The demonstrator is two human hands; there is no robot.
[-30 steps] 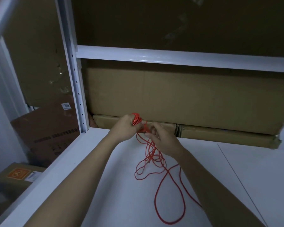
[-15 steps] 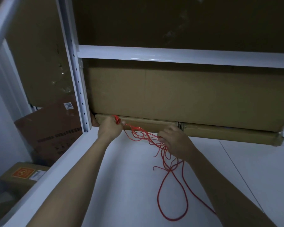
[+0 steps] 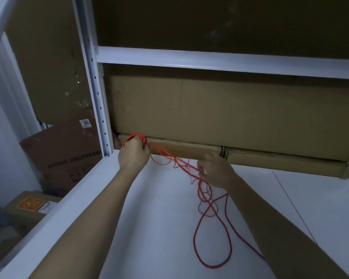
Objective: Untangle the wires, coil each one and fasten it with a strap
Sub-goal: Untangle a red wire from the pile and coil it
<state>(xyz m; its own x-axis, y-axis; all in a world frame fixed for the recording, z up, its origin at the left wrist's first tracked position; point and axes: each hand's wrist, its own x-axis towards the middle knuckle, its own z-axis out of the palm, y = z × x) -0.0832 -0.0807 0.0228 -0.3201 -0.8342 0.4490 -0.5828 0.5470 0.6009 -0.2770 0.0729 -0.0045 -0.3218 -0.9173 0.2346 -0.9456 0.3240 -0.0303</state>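
**Red wire half-coiled, tangle yet to clear**

The person is coiling: the left hand [image 3: 133, 156] has its grip closed round a small bundle of loops [image 3: 136, 137] of the red wire [image 3: 211, 214], held at the back of the white worktop [image 3: 159, 228] against the cardboard boxes [image 3: 230, 117]. The right hand [image 3: 216, 172] pinches the strands fanning out between the two hands, fingers curled on them. The rest of the wire lies in crossed loops on the worktop near the right forearm. Next, it seems, the right hand must feed slack towards the bundle, freeing the crossings; no strap is in view
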